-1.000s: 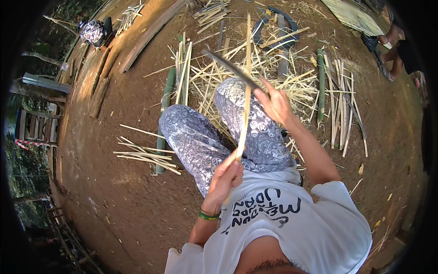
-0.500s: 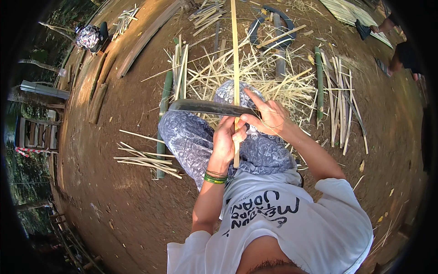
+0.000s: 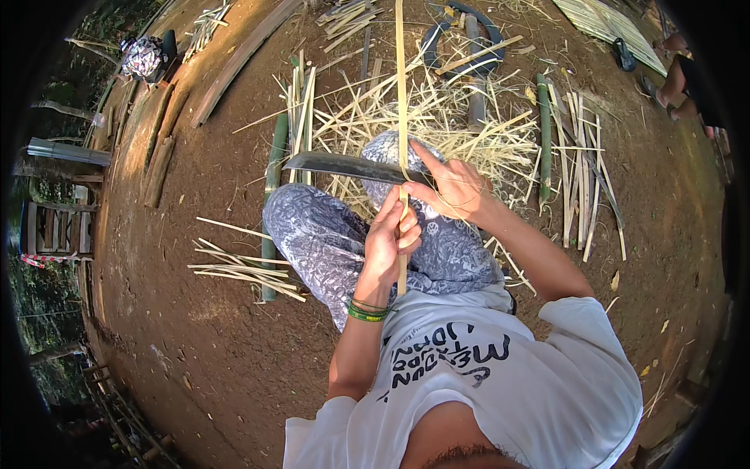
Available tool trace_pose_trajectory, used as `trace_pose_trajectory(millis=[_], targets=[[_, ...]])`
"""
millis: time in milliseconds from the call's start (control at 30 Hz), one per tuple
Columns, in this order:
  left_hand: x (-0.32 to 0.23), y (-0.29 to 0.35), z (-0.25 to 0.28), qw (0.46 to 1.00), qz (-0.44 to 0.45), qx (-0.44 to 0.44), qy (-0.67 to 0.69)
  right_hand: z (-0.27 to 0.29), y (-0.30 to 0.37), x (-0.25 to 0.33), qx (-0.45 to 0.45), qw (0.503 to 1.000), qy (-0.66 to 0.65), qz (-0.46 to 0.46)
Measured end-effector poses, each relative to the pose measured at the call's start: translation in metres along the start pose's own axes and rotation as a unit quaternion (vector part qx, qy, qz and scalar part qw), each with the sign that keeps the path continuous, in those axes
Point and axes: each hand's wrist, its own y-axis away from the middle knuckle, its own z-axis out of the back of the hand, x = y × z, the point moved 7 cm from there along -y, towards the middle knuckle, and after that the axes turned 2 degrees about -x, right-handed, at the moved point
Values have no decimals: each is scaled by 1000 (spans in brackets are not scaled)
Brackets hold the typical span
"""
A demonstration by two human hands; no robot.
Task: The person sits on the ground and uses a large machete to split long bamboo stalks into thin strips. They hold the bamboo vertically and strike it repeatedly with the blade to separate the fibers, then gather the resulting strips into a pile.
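Observation:
A long pale bamboo strip (image 3: 401, 70) runs upright through the middle, over my bent knees. My left hand (image 3: 386, 244) is closed round its lower part, with the strip's near end sticking out below the fingers. My right hand (image 3: 462, 192) grips a machete whose dark blade (image 3: 332, 163) points left. The blade meets the strip just above my left thumb. The right index finger lies stretched along the strip's edge, and a thin curled shaving loops by that hand. The machete's handle is hidden under the fingers.
Beyond my knees lies a heap of bamboo shavings (image 3: 437, 129). Green bamboo poles (image 3: 544, 141) flank it, with split strips (image 3: 578, 172) at the right and more strips (image 3: 242, 266) at the left. A black ring (image 3: 494, 35) lies farther off. Other people are at both sides.
The machete blade has turned, its tip a little higher and its broad face showing less. My left hand has shifted slightly toward me with the strip.

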Motion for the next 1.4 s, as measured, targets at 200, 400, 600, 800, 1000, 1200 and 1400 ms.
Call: trace_pose_trajectory(millis=[200, 400, 600, 800, 1000, 1200, 1400], targets=[[-7, -15, 13, 1000, -14, -6, -7, -3, 0, 11, 54, 997, 54, 28], [6, 10, 4, 999, -11, 37, 0, -6, -5, -10, 21, 1000, 5, -3], [-11, -14, 10, 999, -33, -13, -40, -6, 4, 8, 40, 997, 61, 17], [5, 4, 8, 1000, -6, 3, 0, -9, -6, -3, -30, 998, 16, 61], [-15, -15, 7, 998, -45, 12, 31, -12, -1, 5, 57, 997, 45, 28], [-10, -9, 11, 999, -42, -27, 3, -16, 2, 2, 0, 995, 72, 69], [-2, 0, 21, 999, -18, -29, 15, -18, 7, 0, -22, 995, 56, 75]])
